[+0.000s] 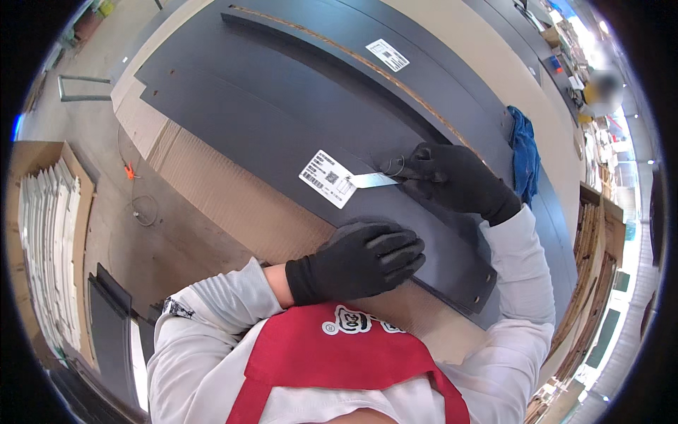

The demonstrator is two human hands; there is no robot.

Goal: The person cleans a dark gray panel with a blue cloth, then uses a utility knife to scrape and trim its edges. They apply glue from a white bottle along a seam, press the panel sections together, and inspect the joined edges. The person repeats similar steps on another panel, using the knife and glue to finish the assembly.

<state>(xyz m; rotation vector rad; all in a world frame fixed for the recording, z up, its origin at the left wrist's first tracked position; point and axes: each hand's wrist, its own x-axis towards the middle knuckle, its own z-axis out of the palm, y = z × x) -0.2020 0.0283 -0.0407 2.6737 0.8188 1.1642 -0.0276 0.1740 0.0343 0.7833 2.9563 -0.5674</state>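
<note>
My right hand (459,180), in a black glove, is closed around a knife with a shiny flat blade (374,181). The blade's slanted tip touches the right side of a white printed label (327,178) on a dark grey panel (247,116). Nearer to me, my left hand (360,260), also gloved in black, lies flat by the panel's near edge with its fingers stretched out and side by side. Nothing shows in it. The knife's handle is mostly hidden by the right glove.
A long dark strip with a raw brown edge (353,60) lies across the panels, beyond the label. Farther back is a second white label (388,55). A blue cloth (523,152) hangs at the right. Cardboard (205,169) lies under the panel; boxed boards (49,247) stand at left.
</note>
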